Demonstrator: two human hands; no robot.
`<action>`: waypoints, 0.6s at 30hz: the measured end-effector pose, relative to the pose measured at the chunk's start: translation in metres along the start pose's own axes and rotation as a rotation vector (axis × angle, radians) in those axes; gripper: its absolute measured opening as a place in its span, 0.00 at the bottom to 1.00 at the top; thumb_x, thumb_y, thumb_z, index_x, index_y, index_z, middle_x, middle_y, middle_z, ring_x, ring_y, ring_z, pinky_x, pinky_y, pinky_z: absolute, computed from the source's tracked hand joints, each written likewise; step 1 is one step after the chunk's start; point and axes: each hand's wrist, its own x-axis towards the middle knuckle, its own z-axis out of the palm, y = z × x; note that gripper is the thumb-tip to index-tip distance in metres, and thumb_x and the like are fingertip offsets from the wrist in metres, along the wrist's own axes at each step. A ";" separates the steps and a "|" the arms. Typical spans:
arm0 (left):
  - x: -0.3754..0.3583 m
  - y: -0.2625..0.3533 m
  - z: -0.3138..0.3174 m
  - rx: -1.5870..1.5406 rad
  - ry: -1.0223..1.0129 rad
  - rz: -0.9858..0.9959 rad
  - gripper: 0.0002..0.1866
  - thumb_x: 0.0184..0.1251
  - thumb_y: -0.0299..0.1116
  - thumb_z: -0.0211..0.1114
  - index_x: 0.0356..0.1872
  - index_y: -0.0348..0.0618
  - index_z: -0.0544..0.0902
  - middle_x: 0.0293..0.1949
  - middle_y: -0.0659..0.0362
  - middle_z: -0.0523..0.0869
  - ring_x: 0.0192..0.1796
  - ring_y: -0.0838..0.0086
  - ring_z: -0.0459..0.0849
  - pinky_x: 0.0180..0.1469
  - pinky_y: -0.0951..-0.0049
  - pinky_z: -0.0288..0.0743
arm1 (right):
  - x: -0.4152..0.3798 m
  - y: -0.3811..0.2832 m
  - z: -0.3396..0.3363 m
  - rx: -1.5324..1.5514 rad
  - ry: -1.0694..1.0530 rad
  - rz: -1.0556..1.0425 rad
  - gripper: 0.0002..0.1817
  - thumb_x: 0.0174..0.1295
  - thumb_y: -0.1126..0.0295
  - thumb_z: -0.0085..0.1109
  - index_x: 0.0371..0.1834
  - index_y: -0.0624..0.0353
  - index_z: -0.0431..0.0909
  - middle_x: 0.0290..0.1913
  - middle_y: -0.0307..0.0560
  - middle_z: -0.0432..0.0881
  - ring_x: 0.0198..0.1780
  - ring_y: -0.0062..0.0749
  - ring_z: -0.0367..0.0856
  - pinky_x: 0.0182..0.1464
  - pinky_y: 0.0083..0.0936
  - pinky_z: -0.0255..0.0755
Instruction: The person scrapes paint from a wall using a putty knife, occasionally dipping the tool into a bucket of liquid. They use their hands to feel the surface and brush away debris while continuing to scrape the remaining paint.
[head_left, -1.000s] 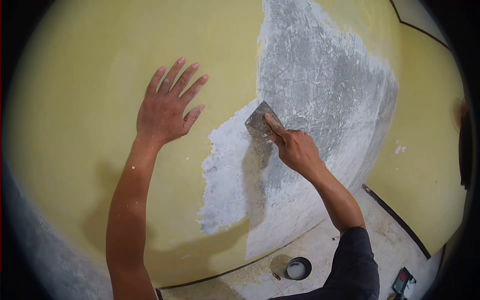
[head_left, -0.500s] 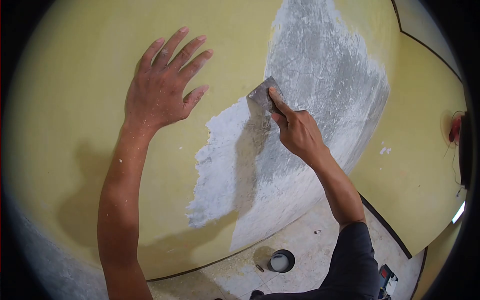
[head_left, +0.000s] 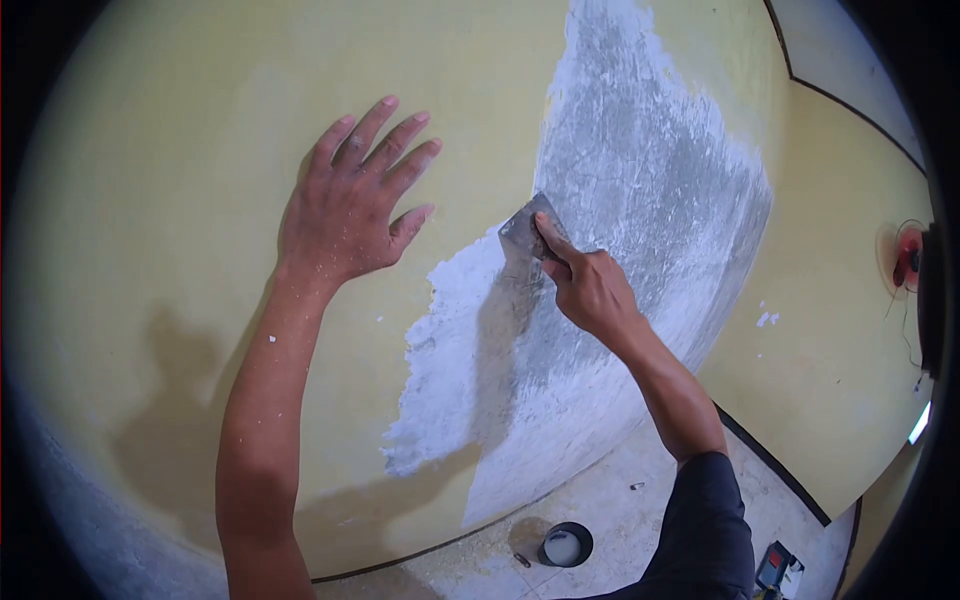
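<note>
Grey scraper blade (head_left: pixel 528 222) at the yellow paint's edge, pinched in the right hand's (head_left: pixel 597 293) fingers.
Left of the blade, the left hand (head_left: pixel 345 215) lies on yellow wall (head_left: pixel 180 180), fingers spread.

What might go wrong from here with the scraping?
The scraper in the right hand could gouge the wall if its corner digs in at the ragged paint edge.

Falling flakes may land in the open pot, which stands on the floor near the wall's foot; a careless step might also tip it.
</note>
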 end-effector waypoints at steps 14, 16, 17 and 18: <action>-0.009 0.001 0.002 -0.035 0.015 0.004 0.31 0.66 0.54 0.63 0.69 0.63 0.73 0.76 0.70 0.65 0.80 0.71 0.54 0.80 0.60 0.46 | -0.005 -0.002 0.012 0.091 0.032 0.024 0.30 0.68 0.69 0.58 0.75 0.45 0.67 0.25 0.68 0.80 0.29 0.68 0.79 0.33 0.52 0.71; -0.006 -0.001 0.001 -0.083 0.001 -0.007 0.30 0.66 0.54 0.63 0.69 0.62 0.74 0.76 0.70 0.65 0.80 0.70 0.54 0.80 0.59 0.46 | -0.007 -0.003 0.017 0.123 0.129 -0.098 0.30 0.68 0.69 0.58 0.74 0.45 0.67 0.25 0.68 0.79 0.29 0.69 0.79 0.33 0.52 0.71; -0.005 -0.002 0.002 -0.085 0.004 -0.012 0.30 0.66 0.54 0.63 0.69 0.62 0.74 0.76 0.70 0.65 0.80 0.70 0.54 0.80 0.59 0.46 | -0.005 -0.001 0.017 0.090 0.045 0.031 0.30 0.68 0.69 0.59 0.74 0.45 0.68 0.25 0.68 0.80 0.29 0.69 0.79 0.33 0.51 0.72; -0.005 -0.002 0.002 -0.081 0.017 -0.010 0.30 0.66 0.54 0.64 0.69 0.62 0.74 0.76 0.70 0.65 0.80 0.70 0.54 0.80 0.59 0.46 | 0.001 -0.009 0.006 0.091 0.041 0.039 0.30 0.68 0.69 0.59 0.74 0.45 0.68 0.25 0.68 0.80 0.29 0.69 0.79 0.33 0.51 0.72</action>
